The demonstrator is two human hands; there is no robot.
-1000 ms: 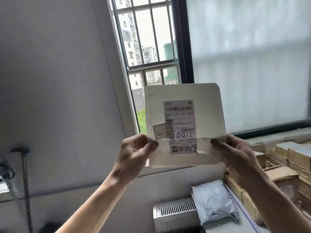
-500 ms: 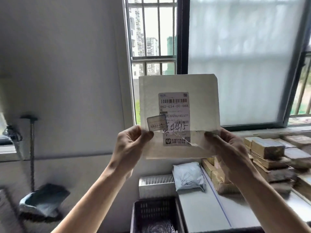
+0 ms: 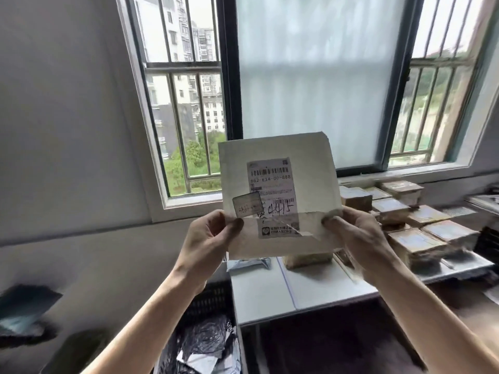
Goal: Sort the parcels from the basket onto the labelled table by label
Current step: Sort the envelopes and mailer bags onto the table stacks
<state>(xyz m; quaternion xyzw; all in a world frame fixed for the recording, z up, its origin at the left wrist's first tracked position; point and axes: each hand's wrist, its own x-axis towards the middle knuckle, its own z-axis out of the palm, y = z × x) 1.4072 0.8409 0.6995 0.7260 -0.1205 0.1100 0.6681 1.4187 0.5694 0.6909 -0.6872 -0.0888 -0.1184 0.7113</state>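
Barred window [image 3: 186, 103] behind white parcel [image 3: 280, 195]

A flat white paper envelope parcel [image 3: 278, 163] is held upright in front of a barred window [image 3: 186, 109]. The left hand [image 3: 208, 238] pinches its lower left edge, thumb on the front; the right hand [image 3: 356, 236] pinches the lower right edge. Its white printed shipping label [image 3: 271, 182] faces the camera, with "4415" handwritten across it. Below, brown cardboard parcels [image 3: 413, 238] lie stacked on the white tabletop [image 3: 259, 295], near a grey plastic mailer [image 3: 251, 263]. A black slatted plastic basket [image 3: 214, 299] stands at the tabletop's left end, holding crumpled grey bags [image 3: 208, 344].
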